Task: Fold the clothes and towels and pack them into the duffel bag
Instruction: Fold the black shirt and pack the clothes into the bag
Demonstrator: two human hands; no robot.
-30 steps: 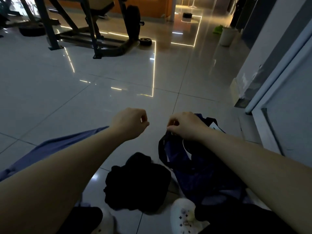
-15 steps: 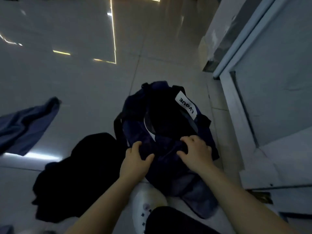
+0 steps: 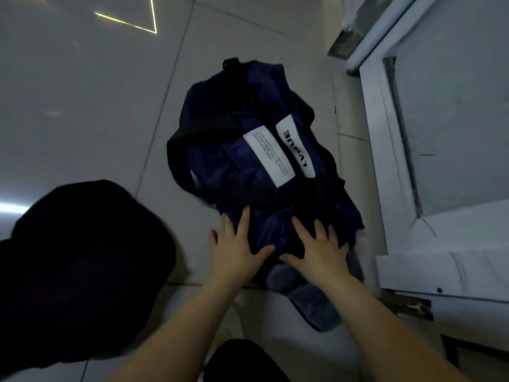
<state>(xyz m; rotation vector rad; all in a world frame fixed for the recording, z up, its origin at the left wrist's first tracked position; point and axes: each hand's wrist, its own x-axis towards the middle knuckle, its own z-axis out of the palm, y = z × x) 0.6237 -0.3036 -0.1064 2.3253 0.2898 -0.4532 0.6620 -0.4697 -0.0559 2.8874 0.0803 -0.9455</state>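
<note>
Head view: both hands, left hand (image 3: 234, 250) and right hand (image 3: 321, 250), press flat on the duffel bag (image 3: 248, 166).

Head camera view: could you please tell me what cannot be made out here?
- Inside of the duffel bag: hidden by its own navy fabric.
- Small print on the white label: blurred, too small.
- Black garment: too dark to identify, cut off by the left edge.
- Fabric beneath the left hand and right hand: covered by the flat hands.
</note>
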